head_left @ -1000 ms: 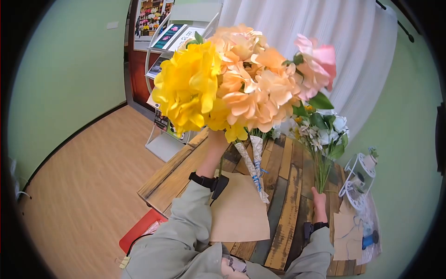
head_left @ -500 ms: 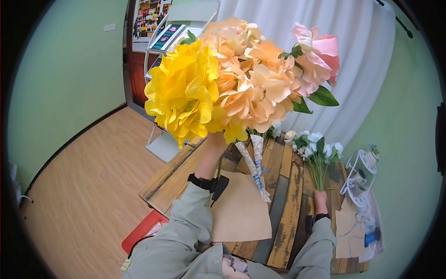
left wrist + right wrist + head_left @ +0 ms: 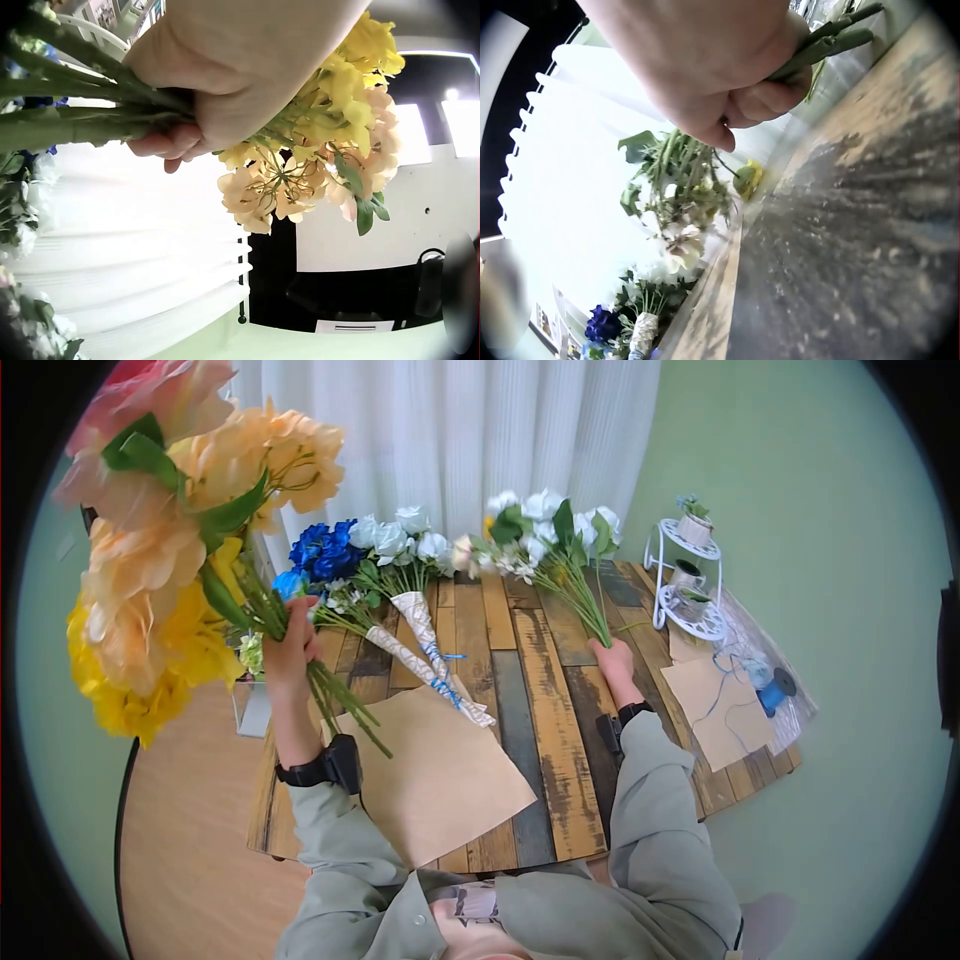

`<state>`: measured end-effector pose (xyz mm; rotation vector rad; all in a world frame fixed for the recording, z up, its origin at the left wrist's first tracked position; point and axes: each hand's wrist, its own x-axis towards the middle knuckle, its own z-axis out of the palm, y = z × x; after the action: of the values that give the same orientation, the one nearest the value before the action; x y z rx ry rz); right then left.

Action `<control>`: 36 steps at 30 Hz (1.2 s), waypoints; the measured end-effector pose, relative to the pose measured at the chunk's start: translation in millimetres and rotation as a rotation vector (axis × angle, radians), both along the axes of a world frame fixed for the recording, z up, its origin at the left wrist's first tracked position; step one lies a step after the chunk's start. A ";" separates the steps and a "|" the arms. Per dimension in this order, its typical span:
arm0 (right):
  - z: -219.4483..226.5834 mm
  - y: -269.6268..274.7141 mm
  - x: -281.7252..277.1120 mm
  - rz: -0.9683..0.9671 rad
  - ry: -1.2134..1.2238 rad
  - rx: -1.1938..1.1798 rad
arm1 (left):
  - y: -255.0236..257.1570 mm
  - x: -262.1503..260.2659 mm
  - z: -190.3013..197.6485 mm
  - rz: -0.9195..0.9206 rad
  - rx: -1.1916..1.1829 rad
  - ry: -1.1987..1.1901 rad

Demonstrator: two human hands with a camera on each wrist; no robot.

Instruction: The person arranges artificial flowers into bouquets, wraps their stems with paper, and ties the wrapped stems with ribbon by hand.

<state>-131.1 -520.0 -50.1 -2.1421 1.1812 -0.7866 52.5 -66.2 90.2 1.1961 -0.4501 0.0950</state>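
My left hand (image 3: 292,650) grips the green stems of a large bouquet at the left, with pink, peach (image 3: 145,575) and yellow flowers (image 3: 150,680); the stem ends stick out below it. In the left wrist view the fingers (image 3: 180,139) curl round the stems (image 3: 67,124). My right hand (image 3: 616,660) holds the stems of a white bouquet (image 3: 545,525) low over the table's right part. The right wrist view shows that hand (image 3: 727,67) closed round them, the cut ends (image 3: 832,45) poking out.
Brown paper (image 3: 440,770) lies on the wooden table (image 3: 545,730). Behind it are two wrapped bouquets (image 3: 415,620) with blue and white flowers. At the right stand a white rack (image 3: 690,622), a blue spool (image 3: 777,688) and smaller brown paper (image 3: 720,710).
The view has turned to the right. The large bouquet has swung left and tipped, so its stems now show. The white bouquet, still in my right hand, leans left.
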 end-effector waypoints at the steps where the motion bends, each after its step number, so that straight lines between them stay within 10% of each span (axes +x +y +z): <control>1: -0.7 -3.2 -0.2 0.024 -0.074 -0.002 | 0.1 -0.6 0.6 0.008 -0.015 0.000; 7: 9.8 -5.3 -4.9 0.333 -0.496 0.117 | -4.9 -2.3 3.4 0.011 -0.039 0.000; 28: 16.6 20.1 1.0 0.507 -0.579 0.360 | -20.8 -18.2 10.3 -0.179 -0.138 0.111; 31: 12.1 22.7 20.4 0.390 -0.885 -0.353 | -20.4 -20.0 12.5 -0.203 -0.131 0.110; 36: -11.3 0.5 14.0 0.278 -0.718 -0.203 | -23.5 -27.3 16.6 -0.205 -0.163 0.144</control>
<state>-117.1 -519.4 -61.4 -1.8482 0.4372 -1.4223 25.2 -89.7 106.7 0.9837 -0.4275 -0.1287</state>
